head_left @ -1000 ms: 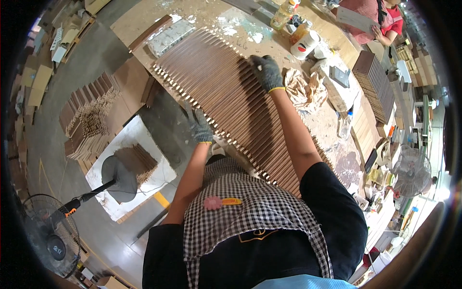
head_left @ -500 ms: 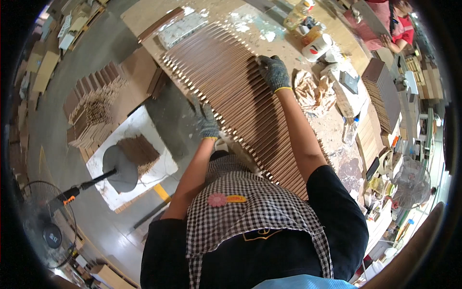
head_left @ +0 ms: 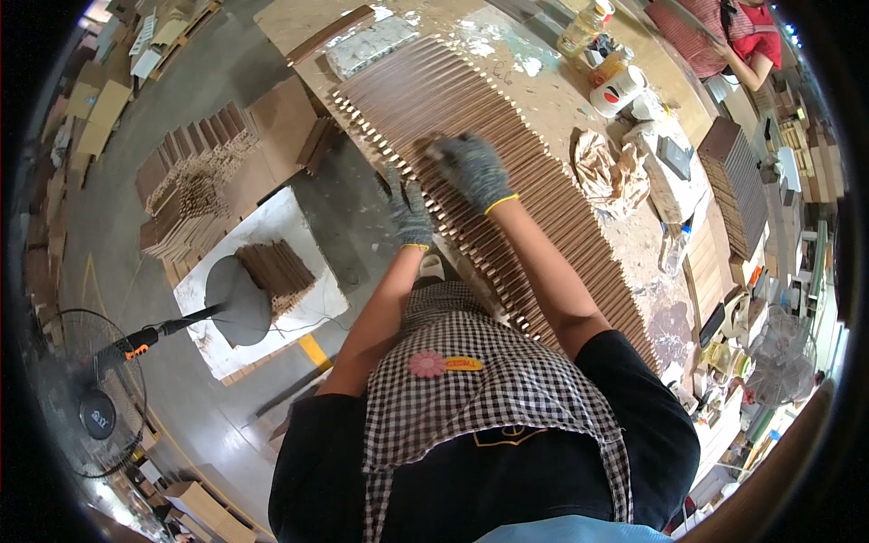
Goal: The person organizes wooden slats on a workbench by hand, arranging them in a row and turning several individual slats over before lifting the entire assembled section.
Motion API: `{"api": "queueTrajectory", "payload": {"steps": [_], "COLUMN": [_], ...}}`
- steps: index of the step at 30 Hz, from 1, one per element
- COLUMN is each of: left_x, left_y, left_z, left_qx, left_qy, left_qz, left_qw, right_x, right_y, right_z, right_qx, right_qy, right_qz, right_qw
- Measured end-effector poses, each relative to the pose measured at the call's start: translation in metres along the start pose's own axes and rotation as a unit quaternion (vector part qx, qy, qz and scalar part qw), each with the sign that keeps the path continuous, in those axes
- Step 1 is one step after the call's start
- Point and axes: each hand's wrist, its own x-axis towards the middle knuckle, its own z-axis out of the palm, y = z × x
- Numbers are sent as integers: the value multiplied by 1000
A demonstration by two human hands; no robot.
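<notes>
A long, curving row of brown slats (head_left: 566, 231) with pale ends lies packed side by side across the worktable (head_left: 665, 312). My right hand (head_left: 475, 172), in a grey knit glove, presses on top of the row near its left edge. Its fingers look curled, and a blurred brownish thing shows at the fingertips, too smeared to name. My left hand (head_left: 407, 215), gloved the same way, is beside the slats' left ends with its fingers apart. It holds nothing that I can see; whether it touches the slat ends, I cannot tell.
A pale, paint-marked block (head_left: 371, 47) lies beyond the row. Crumpled brown paper (head_left: 605, 172), a white cup (head_left: 618, 90) and bottles stand to its right. On the left are stacked brown slats (head_left: 195, 176), a white board (head_left: 312, 303) and a fan (head_left: 95, 398). Another person (head_left: 756, 45) works at far right.
My right hand has swept across the slats from their right edge to near their left edge. My left hand stays by the left ends. The whole view has shifted slightly.
</notes>
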Motion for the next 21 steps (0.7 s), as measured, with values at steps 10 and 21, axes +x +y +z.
{"api": "queueTrajectory", "payload": {"steps": [10, 21], "left_x": [13, 12], "left_y": [-32, 8], "left_z": [-8, -11], "left_qx": [49, 16], "left_qy": [26, 16], "left_qz": [33, -40], "left_qw": [998, 999], "right_x": [21, 17], "right_y": [-7, -2], "right_z": [-16, -16], "right_qx": [-34, -12], "right_qy": [-102, -104], "right_qz": [-191, -133], "right_qw": [976, 986]}}
